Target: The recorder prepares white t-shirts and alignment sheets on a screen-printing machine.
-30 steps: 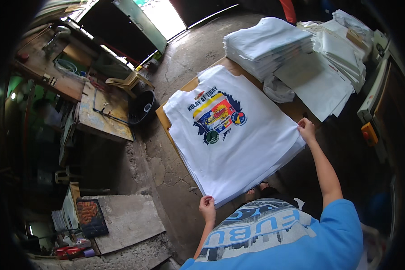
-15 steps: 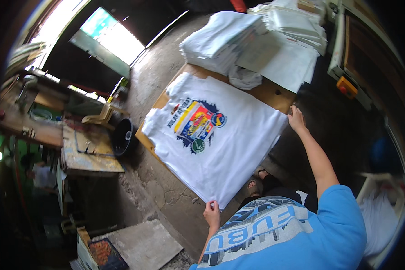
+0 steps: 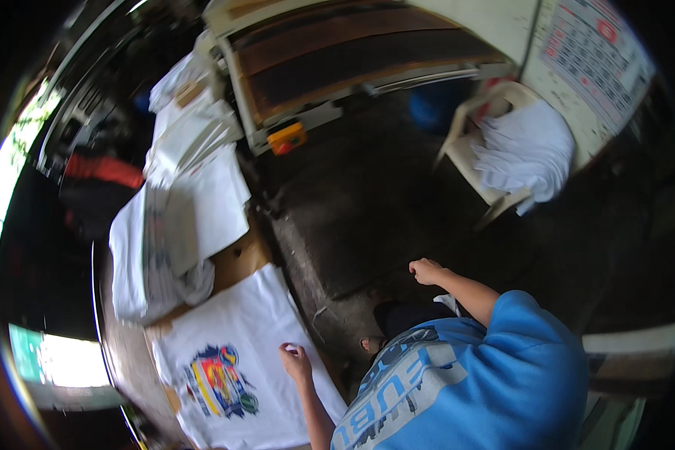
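My left hand (image 3: 295, 358) is over the printed white shirts (image 3: 274, 375) laid flat on a wooden board (image 3: 241, 253). Its fingers are curled; whether they pinch any fabric is unclear. My right hand (image 3: 427, 271) is away from the shirts, above the dark floor, with curled fingers and nothing visible in it. Beyond the printed shirts, piles of white fabric (image 3: 139, 247) and pale sheets (image 3: 210, 195) lie on the board.
A machine with a brown flat bed (image 3: 352, 52) and yellow control box (image 3: 286, 139) stands ahead. A plastic chair (image 3: 469, 169) holding white cloth (image 3: 525, 150) sits to the right beside a wall calendar (image 3: 592, 64). A red and black shape (image 3: 101, 172) is at left.
My view has swung rightward, bringing the machine and chair into sight. My right hand has let go of the shirt's corner and moved away from the pile.
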